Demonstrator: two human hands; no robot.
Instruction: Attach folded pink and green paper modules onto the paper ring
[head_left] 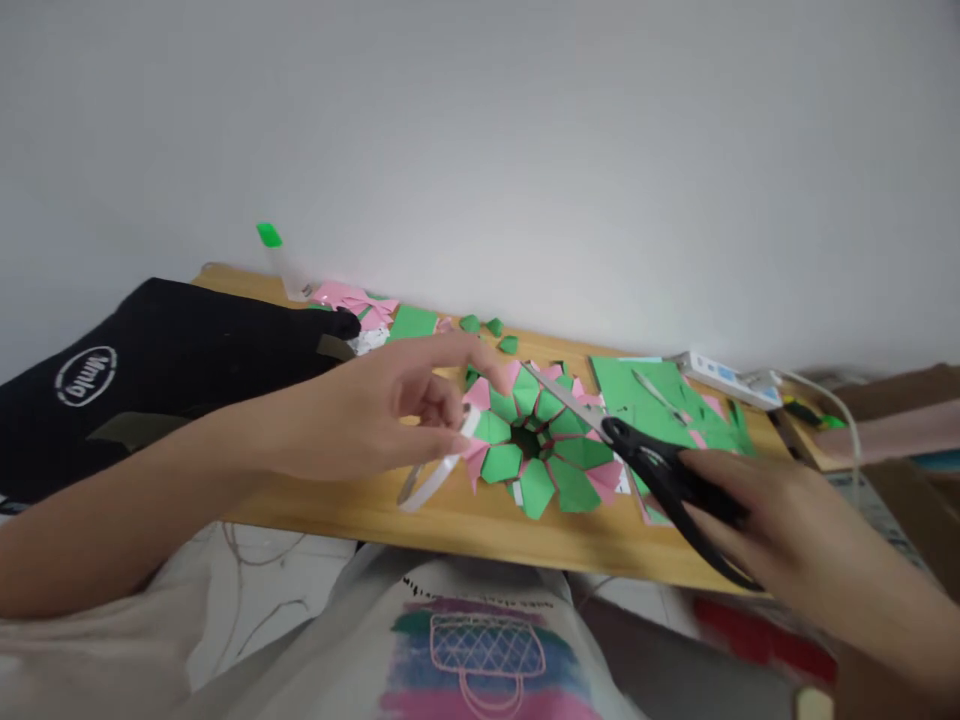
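My left hand [360,400] is closed on a thin white ring, which looks like a roll of tape [431,487]. Its index finger reaches over the left side of a ring-shaped green and pink paper flower [574,485] on the table. A small white piece sticks to one of the flower's green petals. In my right hand [780,510] are black-handled scissors [660,475], their metal blades pointing left above the flower. The blades look nearly together.
A black bag [202,350] lies at the wooden table's [465,540] left. Behind are a green-capped bottle [281,260], pink folded paper [352,300] and green scraps [508,345]. Green sheets [630,385] with a craft knife [660,397] and a power strip [727,378] are at right.
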